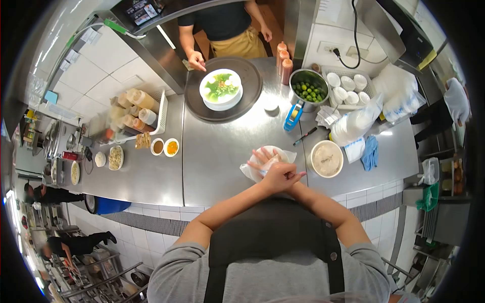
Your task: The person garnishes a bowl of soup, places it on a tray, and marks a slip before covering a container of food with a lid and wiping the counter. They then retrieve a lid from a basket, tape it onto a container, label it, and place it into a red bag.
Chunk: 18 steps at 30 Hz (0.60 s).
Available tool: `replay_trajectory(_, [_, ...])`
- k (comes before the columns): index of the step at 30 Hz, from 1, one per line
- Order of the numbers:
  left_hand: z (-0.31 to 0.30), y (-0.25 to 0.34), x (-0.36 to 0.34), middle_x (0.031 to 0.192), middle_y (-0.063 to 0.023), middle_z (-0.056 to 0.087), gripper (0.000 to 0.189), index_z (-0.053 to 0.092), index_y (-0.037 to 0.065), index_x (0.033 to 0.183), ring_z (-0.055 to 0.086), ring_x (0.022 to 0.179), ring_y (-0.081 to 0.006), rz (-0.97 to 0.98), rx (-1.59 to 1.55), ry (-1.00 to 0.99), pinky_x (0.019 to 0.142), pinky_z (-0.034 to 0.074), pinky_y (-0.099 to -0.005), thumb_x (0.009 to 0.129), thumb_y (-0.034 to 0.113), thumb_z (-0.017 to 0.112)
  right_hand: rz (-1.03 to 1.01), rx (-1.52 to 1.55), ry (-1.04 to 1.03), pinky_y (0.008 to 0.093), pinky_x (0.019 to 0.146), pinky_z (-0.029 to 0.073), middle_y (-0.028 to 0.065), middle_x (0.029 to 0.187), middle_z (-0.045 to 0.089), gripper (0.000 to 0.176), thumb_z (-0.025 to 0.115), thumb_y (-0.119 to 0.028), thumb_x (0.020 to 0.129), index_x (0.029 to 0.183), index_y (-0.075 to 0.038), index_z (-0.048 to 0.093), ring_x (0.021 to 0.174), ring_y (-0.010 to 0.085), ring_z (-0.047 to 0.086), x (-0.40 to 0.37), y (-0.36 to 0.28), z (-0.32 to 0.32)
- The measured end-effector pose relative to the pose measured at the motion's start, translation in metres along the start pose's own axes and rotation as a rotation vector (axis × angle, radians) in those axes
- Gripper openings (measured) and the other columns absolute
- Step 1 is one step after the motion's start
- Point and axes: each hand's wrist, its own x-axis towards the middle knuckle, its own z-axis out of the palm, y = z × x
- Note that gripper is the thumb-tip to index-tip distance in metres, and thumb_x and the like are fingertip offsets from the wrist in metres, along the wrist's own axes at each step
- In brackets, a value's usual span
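Close in front of my body, a white translucent plastic bag [252,170] lies on the steel counter around a round white shape, perhaps a bowl. My right hand [264,159] is over the bag with its fingers spread, slightly blurred by motion. Crossing above the right wrist, my left hand [281,177] has its fingers curled closed; whatever they hold, if anything, is hidden. To the right of the hands stands a round lidded tub [327,159] with writing on its lid.
Beyond, a white bowl of green soup [221,87] sits on a dark round tray [248,107], near a co-worker [217,22]. Right: sauce bottles [286,70], a pot of limes [309,81], a marker [305,136], a blue cloth [370,152]. Left: sauce cups [172,147], a bottle basket [162,118].
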Motion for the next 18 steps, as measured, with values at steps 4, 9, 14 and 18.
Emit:
replay_trajectory(4, [-0.057,-0.048,-0.019,0.098,-0.0149,0.062,0.049,0.058,0.005,0.107,0.059,0.079,-0.0259,-0.120,-0.039,0.217,0.073,0.048,-0.0381,0.077,0.032,0.087,0.602,1.413,0.256,0.0345,0.107,0.042,0.0088,0.135,0.054,0.041,0.050,-0.017,0.104,0.144,-0.006,0.049,0.127,0.0198,0.052,0.006,-0.032,-0.072])
replay_trajectory(9, [-0.088,-0.026,-0.025,0.122,-0.0146,0.057,0.101,0.029,0.005,0.152,0.059,0.099,-0.0277,0.101,0.462,-0.202,0.094,0.046,-0.0381,0.076,0.035,0.087,1.098,2.379,0.382,0.0336,0.106,0.043,0.0033,0.124,0.061,0.028,0.057,-0.010,0.101,0.128,-0.004,0.062,0.122,0.0152,0.055,0.000,-0.009,-0.078])
replay_trajectory(14, [-0.025,-0.023,-0.010,0.118,-0.0009,0.065,0.067,0.049,0.017,0.142,0.062,0.101,-0.0219,-0.098,0.084,0.048,0.092,0.048,-0.0355,0.085,0.027,0.082,0.743,1.729,0.409,0.0339,0.108,0.043,0.0088,0.133,0.057,0.058,0.066,-0.002,0.089,0.143,-0.004,0.046,0.126,0.0190,0.053,0.022,-0.022,-0.112])
replay_trajectory(18, [-0.004,-0.093,-0.025,0.119,-0.0091,0.060,0.097,0.023,0.009,0.159,0.059,0.094,-0.0218,-0.317,-0.204,-0.186,0.087,0.050,-0.0355,0.082,0.027,0.080,0.748,1.279,0.121,0.0356,0.102,0.047,0.0123,0.128,0.057,0.064,0.069,0.005,0.082,0.142,-0.002,0.045,0.122,0.0224,0.056,0.012,-0.031,-0.133])
